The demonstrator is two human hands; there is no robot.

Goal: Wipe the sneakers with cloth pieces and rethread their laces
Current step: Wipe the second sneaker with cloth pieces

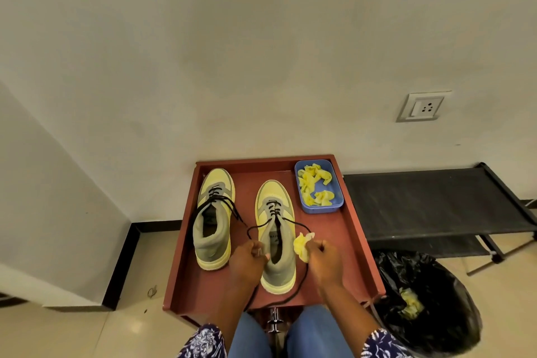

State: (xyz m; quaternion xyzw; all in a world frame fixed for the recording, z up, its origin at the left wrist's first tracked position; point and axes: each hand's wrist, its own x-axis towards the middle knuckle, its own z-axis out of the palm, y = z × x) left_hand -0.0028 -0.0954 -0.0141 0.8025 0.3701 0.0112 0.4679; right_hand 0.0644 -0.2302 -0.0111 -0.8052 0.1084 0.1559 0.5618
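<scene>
Two yellow and grey sneakers stand toes away from me on a red-brown tray [351, 244]. The left sneaker [213, 218] has loose black laces trailing to both sides. The right sneaker [277, 241] is laced only over its lower eyelets. My left hand [247, 263] pinches one end of its black lace [255, 228] beside the shoe's collar. My right hand [324, 260] holds a crumpled yellow cloth piece [302, 244] and seems to pinch the other lace end, whose slack runs down to the tray's front edge.
A blue tub [337, 197] with several yellow cloth pieces [315, 187] sits at the tray's back right corner. A black bin bag [430, 299] with a used yellow cloth stands on the floor to the right, in front of a black rack [430, 200]. A wall lies behind.
</scene>
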